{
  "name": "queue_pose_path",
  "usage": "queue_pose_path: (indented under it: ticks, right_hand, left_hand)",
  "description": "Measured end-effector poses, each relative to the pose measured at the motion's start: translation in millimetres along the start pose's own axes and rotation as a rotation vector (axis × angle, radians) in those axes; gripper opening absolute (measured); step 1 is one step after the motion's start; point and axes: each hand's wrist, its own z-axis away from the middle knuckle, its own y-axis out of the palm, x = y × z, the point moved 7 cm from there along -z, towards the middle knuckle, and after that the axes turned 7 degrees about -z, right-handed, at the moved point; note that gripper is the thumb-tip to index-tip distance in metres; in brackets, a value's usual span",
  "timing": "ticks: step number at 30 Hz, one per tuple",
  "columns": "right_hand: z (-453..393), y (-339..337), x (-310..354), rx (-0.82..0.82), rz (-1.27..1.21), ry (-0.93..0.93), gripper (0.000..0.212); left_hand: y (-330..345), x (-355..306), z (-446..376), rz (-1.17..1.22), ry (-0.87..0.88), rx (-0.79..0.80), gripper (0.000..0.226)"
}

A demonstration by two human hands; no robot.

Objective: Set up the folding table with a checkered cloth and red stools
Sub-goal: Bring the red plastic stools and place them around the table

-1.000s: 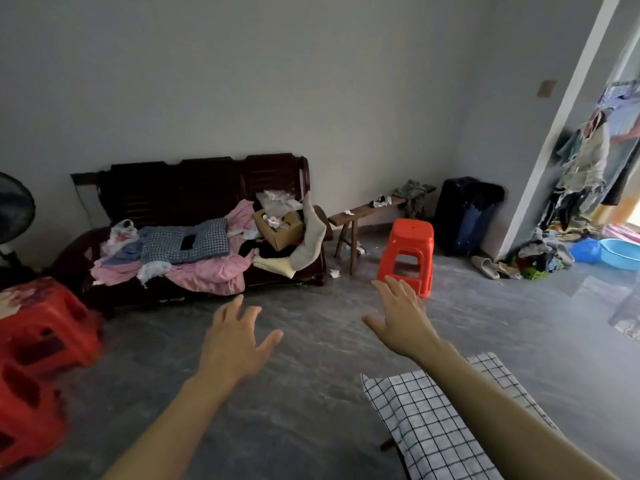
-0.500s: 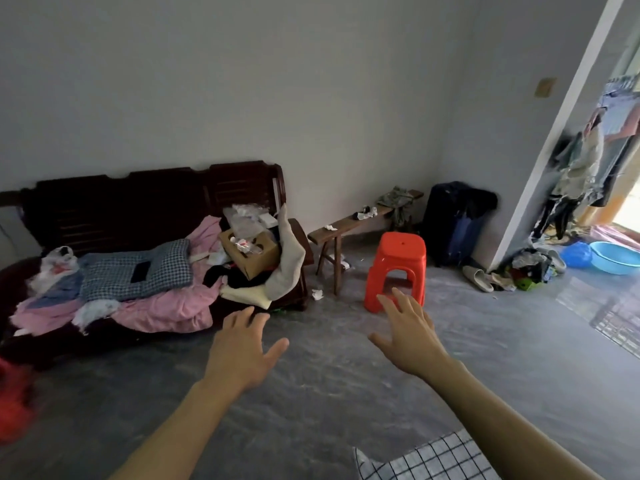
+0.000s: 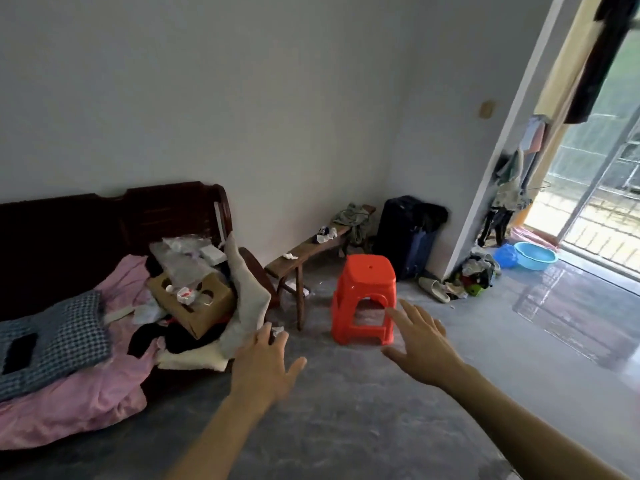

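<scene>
A red plastic stool (image 3: 363, 299) stands upright on the grey floor ahead, near the far wall. My right hand (image 3: 422, 337) reaches toward it with fingers spread, its fingertips overlapping the stool's lower right side in the view; it holds nothing. My left hand (image 3: 265, 367) is stretched out lower and to the left of the stool, fingers straight and apart, empty. The folding table and the checkered cloth are out of view.
A dark wooden sofa (image 3: 180, 209) piled with pink bedding, a cardboard box (image 3: 194, 303) and clothes fills the left. A low wooden bench (image 3: 304, 252) and a dark suitcase (image 3: 405, 233) stand behind the stool. A blue basin (image 3: 535, 256) sits by the open doorway.
The view has swung right and closed in on the red stool. The checkered cloth and the stacked red stools at the left have left the frame. Both hands stay outstretched.
</scene>
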Motion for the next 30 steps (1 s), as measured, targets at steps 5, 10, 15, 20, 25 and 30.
queue_pose_path:
  ticks: [5,10,15,20,25,30]
  right_hand:
    - [-49.9,5.6,-10.4,0.015,0.007,0.081,0.074]
    - [-115.2,28.9,-57.3,0.032,-0.056,0.194,0.081]
    - [-198.0,53.4,-110.9,0.050,-0.141,0.233,0.083]
    - [-281.7,47.3,-158.3,0.079,-0.161,0.246,0.082]
    - [-353.0,20.0,-199.5,0.046,-0.157,0.277,0.082]
    - [-422.7,10.8,-236.2,-0.028,-0.251,0.311,0.073]
  left_hand:
    - [15.4,4.1,-74.8,-0.004,0.053,0.029,0.068]
    - [27.7,-8.4,-160.2,-0.043,0.107,0.067,0.068]
    - [42.9,-44.3,-260.1,-0.161,0.167,0.100,0.066]
    - [40.6,-93.1,-364.1,-0.184,0.199,0.103,0.064]
    - [38.6,-127.7,-453.3,-0.134,0.212,0.097,0.064]
    - [53.2,-147.3,-538.4,-0.121,0.258,0.128,0.062]
